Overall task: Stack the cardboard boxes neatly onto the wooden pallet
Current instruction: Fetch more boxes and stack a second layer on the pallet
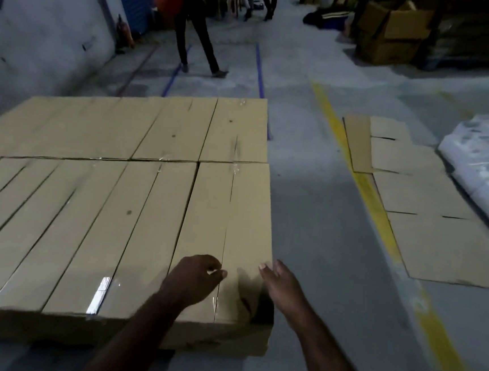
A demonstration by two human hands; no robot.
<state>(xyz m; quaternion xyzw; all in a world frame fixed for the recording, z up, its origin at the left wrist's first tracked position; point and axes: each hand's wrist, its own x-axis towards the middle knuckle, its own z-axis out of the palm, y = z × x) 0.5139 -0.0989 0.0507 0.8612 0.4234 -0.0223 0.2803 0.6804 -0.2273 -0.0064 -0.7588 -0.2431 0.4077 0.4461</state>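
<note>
Several long tan cardboard boxes (117, 203), sealed with clear tape, lie side by side in two rows and form a flat layer; what they rest on is hidden. My left hand (193, 278) hovers over the near end of the rightmost box (235, 214), fingers loosely curled and holding nothing. My right hand (279, 280) is at that box's right edge with straight fingers; whether it touches the cardboard is unclear.
Flattened cardboard sheets (413, 200) lie on the grey floor to the right, past a yellow line (369, 196). White plastic wrap (482, 158) sits far right. A person's legs (197, 33) stand ahead. Open cartons (392, 32) are stacked at the back right.
</note>
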